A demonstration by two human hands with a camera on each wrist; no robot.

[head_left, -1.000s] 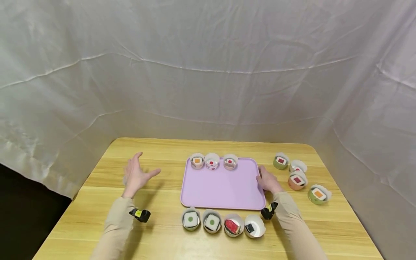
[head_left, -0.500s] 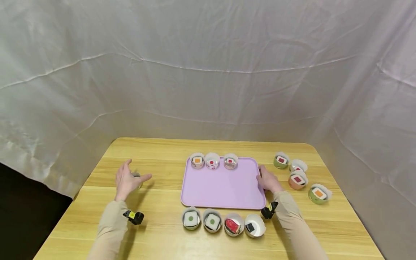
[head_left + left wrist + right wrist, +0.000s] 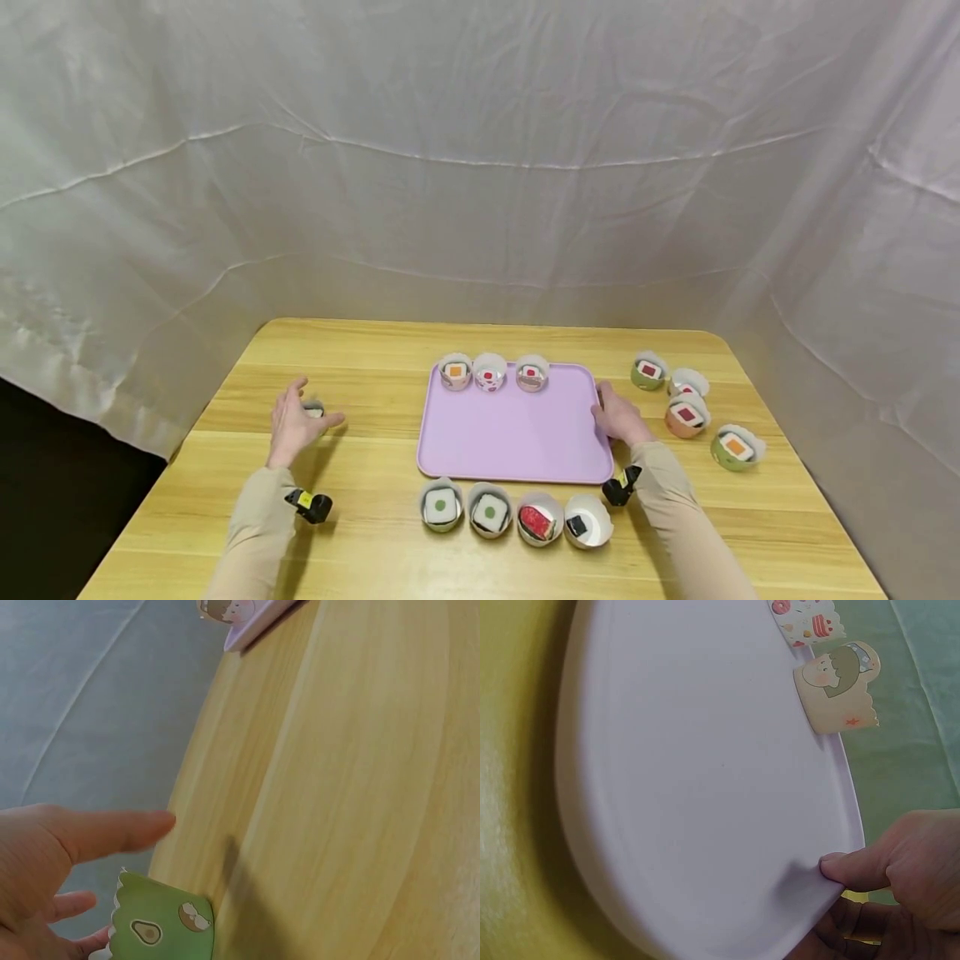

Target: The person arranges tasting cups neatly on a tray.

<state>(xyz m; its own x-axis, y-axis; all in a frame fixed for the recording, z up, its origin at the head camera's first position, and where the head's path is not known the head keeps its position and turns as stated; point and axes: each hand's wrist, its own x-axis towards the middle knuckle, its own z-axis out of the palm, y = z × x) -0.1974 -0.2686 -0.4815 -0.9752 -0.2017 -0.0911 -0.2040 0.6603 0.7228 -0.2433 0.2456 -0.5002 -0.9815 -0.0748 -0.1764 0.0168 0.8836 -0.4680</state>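
At the left of the table my left hand (image 3: 291, 427) is spread around a small paper cup (image 3: 313, 407), thumb and fingers apart. The left wrist view shows this green cup (image 3: 161, 921) with an avocado picture and scalloped rim, below my straight thumb. My right hand (image 3: 618, 415) holds the right edge of a lilac tray (image 3: 517, 437). In the right wrist view the thumb presses on the tray's rim and the fingers curl beneath it. Three paper cups with sushi-like pieces stand along the tray's far edge, among them an orange-topped one (image 3: 455, 372).
Several cups stand in a row before the tray, including one with a red piece (image 3: 537, 522) and one with a dark piece (image 3: 588, 523). More cups, such as a green one (image 3: 735, 450), stand at the right. Pale fabric (image 3: 480, 208) walls off the table's back.
My left hand has moved left and slightly towards me, to the small cup, its thumb and fingers still spread. The right hand and tray have stayed in place.
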